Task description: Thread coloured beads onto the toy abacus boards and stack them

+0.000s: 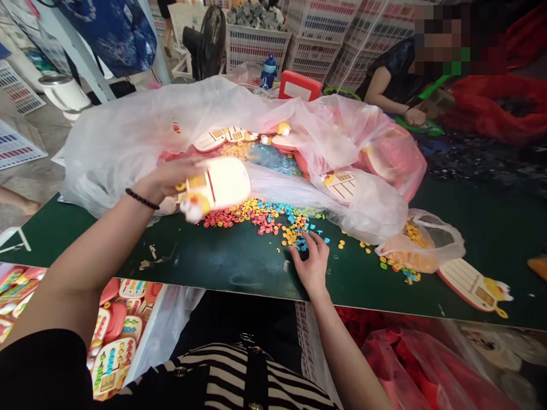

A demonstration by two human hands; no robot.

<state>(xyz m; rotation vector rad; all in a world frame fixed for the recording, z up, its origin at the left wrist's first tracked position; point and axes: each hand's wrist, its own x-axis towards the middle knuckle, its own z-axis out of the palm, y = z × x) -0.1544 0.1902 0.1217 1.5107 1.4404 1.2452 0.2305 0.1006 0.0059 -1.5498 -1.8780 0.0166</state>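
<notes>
My left hand point(177, 175) grips a white and red toy board point(228, 182) with a yellow and white figure at its near-left end; the board is held above the table and looks overexposed. My right hand point(313, 262) rests at the small coloured pieces, its fingers apart over yellow and blue ones. A spread of red, yellow and blue pieces point(265, 219) lies on the dark green table point(205, 259). Whether a piece is under my right fingertips is too small to tell.
Clear plastic bags point(128, 122) with more boards line the table's back. A small bag of orange pieces point(414, 250) and a slatted board point(468, 282) lie at right. Finished-looking boards point(117, 353) fill a container below left. A person's hand point(414, 117) is at back right.
</notes>
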